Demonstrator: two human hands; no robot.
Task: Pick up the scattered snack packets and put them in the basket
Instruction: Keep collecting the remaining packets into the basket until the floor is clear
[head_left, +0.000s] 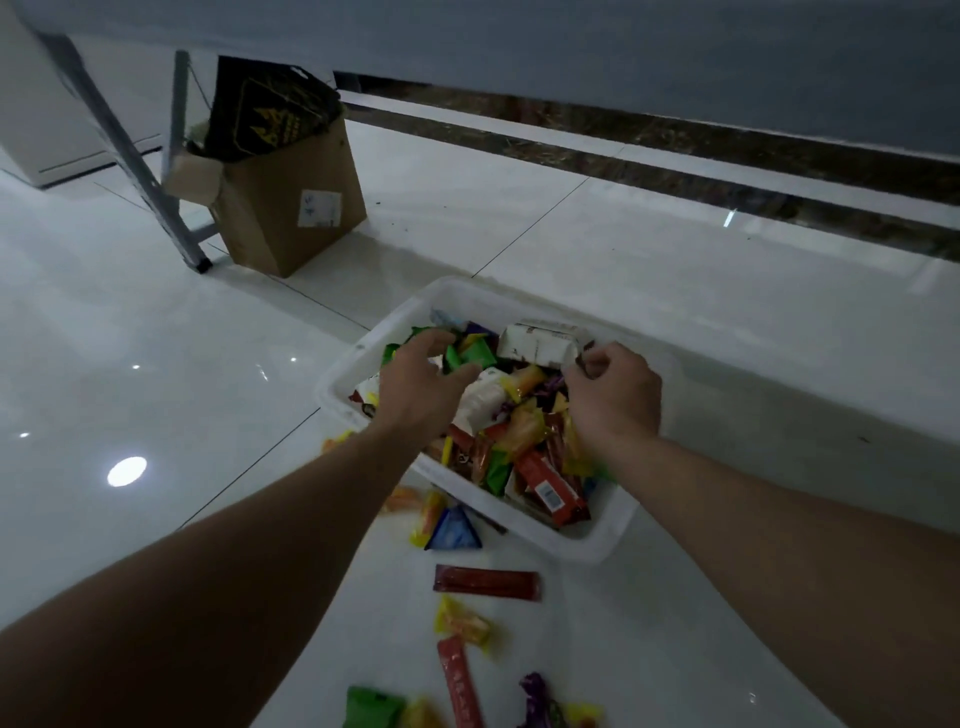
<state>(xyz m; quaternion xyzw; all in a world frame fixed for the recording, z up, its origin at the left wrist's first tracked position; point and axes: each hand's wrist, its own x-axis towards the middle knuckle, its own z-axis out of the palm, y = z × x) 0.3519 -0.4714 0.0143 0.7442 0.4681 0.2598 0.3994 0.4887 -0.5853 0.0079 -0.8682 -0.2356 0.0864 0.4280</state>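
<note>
The white plastic basket (597, 545) stands on the floor, heaped with colourful snack packets (519, 431). My left hand (421, 384) hovers over the basket's left side, fingers spread above green packets, holding nothing. Over the right side, my right hand (615, 395) has its fingers curled, pinching a small dark packet (586, 362) at the fingertips. Loose packets lie on the floor in front of the basket: a blue triangular one (454, 530), a red stick (488, 583), a yellow one (464, 623), another red stick (460, 686), a green one (371, 706) and a purple one (537, 701).
The floor is glossy white tile (182, 338). A cardboard box (291, 202) with a black bag in it stands at the back left beside a grey metal leg (135, 156). A dark strip runs along the wall (675, 156) behind the basket.
</note>
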